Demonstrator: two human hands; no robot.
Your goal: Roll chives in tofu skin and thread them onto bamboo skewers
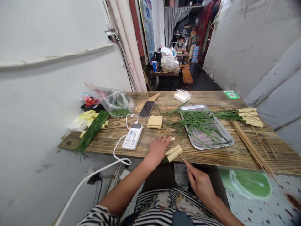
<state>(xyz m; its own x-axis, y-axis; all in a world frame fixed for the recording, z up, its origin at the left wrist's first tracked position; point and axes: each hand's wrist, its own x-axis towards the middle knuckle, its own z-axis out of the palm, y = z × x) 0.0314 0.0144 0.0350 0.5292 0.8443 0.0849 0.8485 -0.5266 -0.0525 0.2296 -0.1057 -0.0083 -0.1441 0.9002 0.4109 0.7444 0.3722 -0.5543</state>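
Surface's (211,157) near edge — right hand (199,181) pinched on skewer (182,157), apparently threading pale rolls (175,154); left hand (158,150) covers another roll (173,139), grip unclear — next push calls for steadying.

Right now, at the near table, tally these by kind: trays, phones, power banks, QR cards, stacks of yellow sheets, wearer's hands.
Tray: 1
Phone: 1
Power bank: 1
QR card: 1
Stack of yellow sheets: 1
Left hand and right hand: 2
Total: 7
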